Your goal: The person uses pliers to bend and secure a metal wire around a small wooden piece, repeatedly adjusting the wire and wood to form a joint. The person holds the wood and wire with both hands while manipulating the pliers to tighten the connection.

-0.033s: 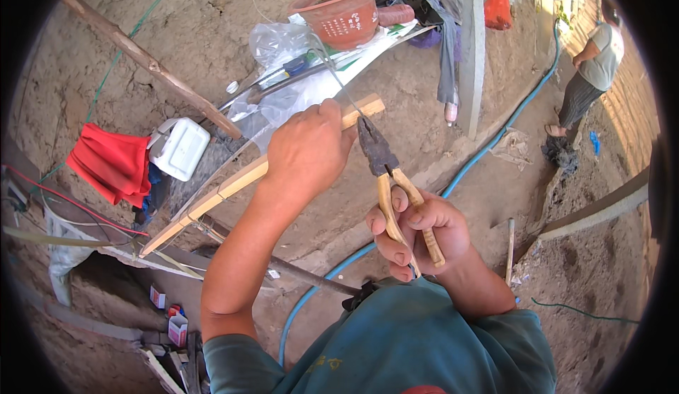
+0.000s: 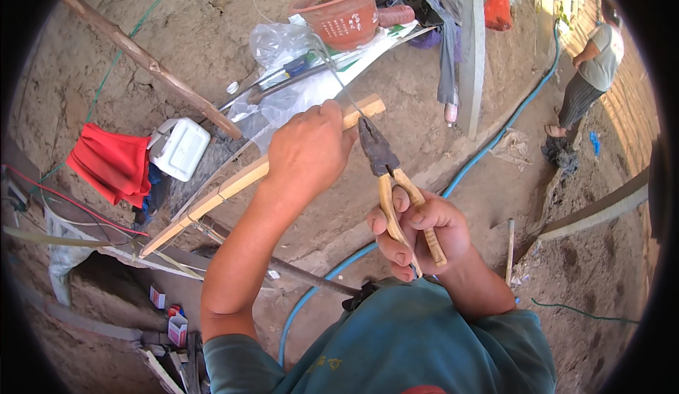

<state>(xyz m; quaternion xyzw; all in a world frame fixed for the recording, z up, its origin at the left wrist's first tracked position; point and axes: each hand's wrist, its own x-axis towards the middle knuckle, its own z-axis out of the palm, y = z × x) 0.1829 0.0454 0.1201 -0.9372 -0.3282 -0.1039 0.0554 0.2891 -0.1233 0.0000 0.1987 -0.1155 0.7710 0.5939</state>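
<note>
My left hand [image 2: 308,150] is closed around a light wooden strip [image 2: 237,180] that slants from lower left to upper right. Its squared end sticks out beyond my knuckles. In my right hand [image 2: 435,235] is a pair of pliers [image 2: 378,155] with dark metal jaws and tan wrapped handles, slightly spread. The jaw tips meet a thin grey wire [image 2: 344,84] beside the strip's far end. That wire runs up and left toward a potted plant. Whether the jaws are clamped on it is too small to tell.
A reddish plant pot [image 2: 339,15] stands at the back among plastic sheeting. Red cloth [image 2: 109,164] and a white plastic box [image 2: 181,149] lie left, near a wooden pole [image 2: 152,65]. A blue hose [image 2: 488,146] runs past a concrete post [image 2: 467,54]. Another person [image 2: 598,61] stands far right.
</note>
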